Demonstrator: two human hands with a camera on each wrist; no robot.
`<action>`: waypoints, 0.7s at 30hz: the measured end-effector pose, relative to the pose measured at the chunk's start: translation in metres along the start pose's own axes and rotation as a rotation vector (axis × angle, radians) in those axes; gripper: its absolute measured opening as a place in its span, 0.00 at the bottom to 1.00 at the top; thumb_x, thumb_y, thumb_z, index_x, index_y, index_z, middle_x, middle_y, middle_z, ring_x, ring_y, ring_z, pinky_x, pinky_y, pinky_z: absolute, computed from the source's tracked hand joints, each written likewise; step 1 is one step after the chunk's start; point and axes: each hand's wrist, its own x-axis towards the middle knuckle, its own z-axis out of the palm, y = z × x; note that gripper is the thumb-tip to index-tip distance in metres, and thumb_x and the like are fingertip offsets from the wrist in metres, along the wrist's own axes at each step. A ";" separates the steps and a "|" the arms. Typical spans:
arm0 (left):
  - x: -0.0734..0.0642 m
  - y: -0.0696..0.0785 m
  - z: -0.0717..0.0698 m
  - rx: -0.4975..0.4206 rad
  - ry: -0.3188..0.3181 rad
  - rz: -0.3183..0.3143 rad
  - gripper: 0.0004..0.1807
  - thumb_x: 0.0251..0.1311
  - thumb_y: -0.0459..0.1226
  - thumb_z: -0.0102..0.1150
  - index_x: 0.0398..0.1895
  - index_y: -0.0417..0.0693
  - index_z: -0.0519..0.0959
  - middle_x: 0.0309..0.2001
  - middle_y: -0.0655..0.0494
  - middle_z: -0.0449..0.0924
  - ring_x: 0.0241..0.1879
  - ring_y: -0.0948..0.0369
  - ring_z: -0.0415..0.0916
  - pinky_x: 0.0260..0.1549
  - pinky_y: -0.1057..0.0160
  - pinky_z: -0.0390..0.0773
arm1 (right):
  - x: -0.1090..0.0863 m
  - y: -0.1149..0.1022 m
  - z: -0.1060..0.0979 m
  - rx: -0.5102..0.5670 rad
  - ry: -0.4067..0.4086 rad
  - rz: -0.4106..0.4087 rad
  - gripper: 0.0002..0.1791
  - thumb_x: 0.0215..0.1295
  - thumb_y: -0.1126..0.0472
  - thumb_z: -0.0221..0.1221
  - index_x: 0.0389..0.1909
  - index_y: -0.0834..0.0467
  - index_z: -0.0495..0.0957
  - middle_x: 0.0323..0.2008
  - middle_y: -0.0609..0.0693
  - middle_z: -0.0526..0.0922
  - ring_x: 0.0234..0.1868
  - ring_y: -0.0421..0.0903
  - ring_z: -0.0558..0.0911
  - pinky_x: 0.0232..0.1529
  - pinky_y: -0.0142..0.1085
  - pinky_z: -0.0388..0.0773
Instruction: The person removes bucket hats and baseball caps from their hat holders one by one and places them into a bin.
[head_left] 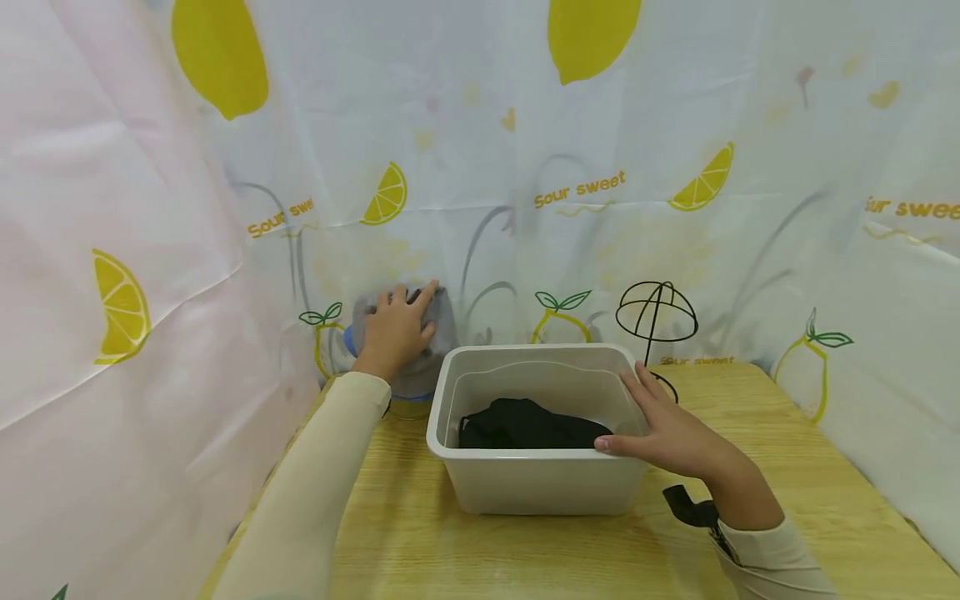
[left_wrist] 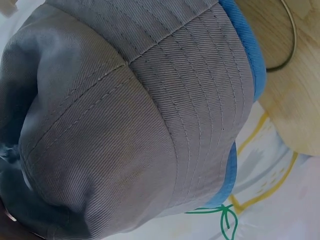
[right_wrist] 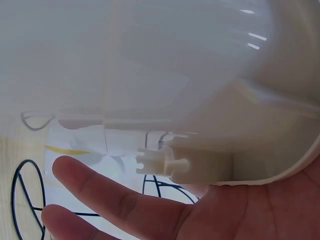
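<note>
"Head view: the hands?"
"Apart: left hand [head_left: 399, 333] lay on the hat [head_left: 426, 365], centre-left, grip unclear; right hand [head_left: 671, 429] touched the tub [head_left: 543, 485], lower centre."
"Danger?"
"A weak pinch risked dropping the hat."

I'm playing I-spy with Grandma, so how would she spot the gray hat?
On the wooden table, find the white bin. Just left of it in the head view, the person's left hand touches the gray hat. Unlike the black wire stand near the bin's other end, it is stitched cloth with blue edging.
</note>
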 end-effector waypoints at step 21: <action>0.004 -0.007 -0.002 0.001 0.086 0.044 0.38 0.71 0.44 0.54 0.79 0.33 0.59 0.77 0.32 0.61 0.68 0.35 0.68 0.54 0.36 0.80 | 0.000 0.002 0.000 0.010 0.000 -0.006 0.63 0.61 0.32 0.67 0.85 0.50 0.40 0.84 0.58 0.28 0.79 0.76 0.44 0.64 0.76 0.61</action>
